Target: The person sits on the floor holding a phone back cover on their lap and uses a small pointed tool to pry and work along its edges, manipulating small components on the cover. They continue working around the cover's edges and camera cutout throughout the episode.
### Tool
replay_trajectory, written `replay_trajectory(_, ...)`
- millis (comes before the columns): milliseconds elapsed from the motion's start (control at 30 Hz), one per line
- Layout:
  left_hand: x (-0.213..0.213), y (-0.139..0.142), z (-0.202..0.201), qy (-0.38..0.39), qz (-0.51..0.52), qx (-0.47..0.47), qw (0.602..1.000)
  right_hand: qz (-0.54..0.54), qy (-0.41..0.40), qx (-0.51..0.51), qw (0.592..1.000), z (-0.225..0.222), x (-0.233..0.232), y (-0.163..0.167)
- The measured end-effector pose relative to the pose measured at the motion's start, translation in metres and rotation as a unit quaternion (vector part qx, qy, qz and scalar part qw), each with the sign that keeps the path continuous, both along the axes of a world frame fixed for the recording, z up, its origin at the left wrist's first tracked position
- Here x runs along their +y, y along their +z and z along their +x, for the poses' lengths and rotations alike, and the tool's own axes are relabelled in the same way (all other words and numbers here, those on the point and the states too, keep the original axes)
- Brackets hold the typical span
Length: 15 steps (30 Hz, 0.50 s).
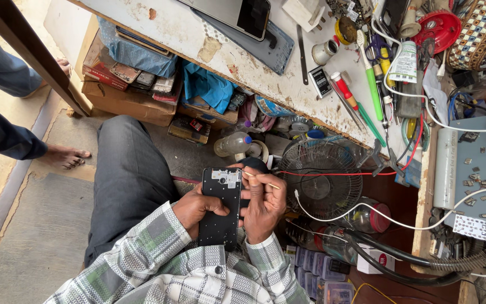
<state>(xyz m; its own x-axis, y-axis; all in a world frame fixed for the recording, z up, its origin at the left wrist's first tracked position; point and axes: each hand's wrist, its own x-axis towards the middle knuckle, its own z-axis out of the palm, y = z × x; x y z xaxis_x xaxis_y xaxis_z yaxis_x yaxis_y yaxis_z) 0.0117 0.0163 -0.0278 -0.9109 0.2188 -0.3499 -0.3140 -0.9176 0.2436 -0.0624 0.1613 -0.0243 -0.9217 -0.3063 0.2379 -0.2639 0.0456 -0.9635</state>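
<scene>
Both hands [232, 205] grip opened black phone [221, 205]; white label patch on top.

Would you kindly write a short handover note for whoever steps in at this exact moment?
Left hand: grips the opened phone by its left edge, over the lap.
Right hand: steadies the phone's right edge and holds a thin tool pointing at its upper part.
Done: back cover is off, inner frame exposed.
Left: cannot tell from this view. Small fan stands just right of the hands.
</scene>
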Motion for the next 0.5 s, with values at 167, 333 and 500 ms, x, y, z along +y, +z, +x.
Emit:
replay_trajectory(167, -0.001, 0.007, 0.001, 0.006, -0.024, 0.007, 1.000, -0.024, 0.025, 0.025, 0.999, 0.001, 0.002, 0.000)
replay_trajectory(333, -0.002, 0.012, 0.000, -0.001, -0.033, -0.007, 0.999, 0.031, 0.025, 0.059, 0.997, 0.002, 0.003, 0.002)
replay_trajectory(500, -0.001, 0.008, 0.000, -0.004, -0.025, -0.007, 1.000, 0.042, 0.007, 0.044, 0.998, 0.003, 0.002, 0.002)
